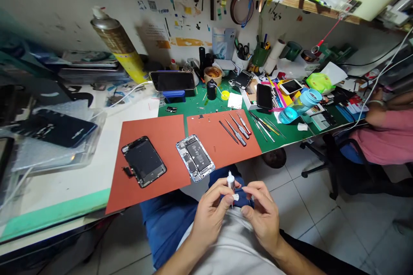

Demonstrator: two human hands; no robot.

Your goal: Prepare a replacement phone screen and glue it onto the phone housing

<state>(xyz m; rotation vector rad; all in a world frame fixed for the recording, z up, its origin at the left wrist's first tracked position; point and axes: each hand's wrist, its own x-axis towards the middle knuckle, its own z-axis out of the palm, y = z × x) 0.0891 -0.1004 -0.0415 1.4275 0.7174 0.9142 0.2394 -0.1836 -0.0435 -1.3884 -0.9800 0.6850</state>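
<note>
Over my lap, my left hand (214,206) is closed around a small white glue-like tube (230,180), its narrow nozzle pointing up. At that thumb's tip shows a small white piece (235,197), perhaps a cap. Just right of the tube, my right hand (263,210) has curled fingers, with thumb and forefinger apart; I make out nothing held in it. Ahead on the orange mats lie an opened phone body (195,158), battery and boards exposed, and a detached phone screen (144,161) with a flex cable at its left edge.
Screwdrivers (238,129) lie on the right mat (213,146), with tweezers and picks (264,126) beside it. Behind stand a propped phone (172,80), a black bottle (211,89) and a blue water bottle (300,105). At right sits another person in a pink shirt (383,139).
</note>
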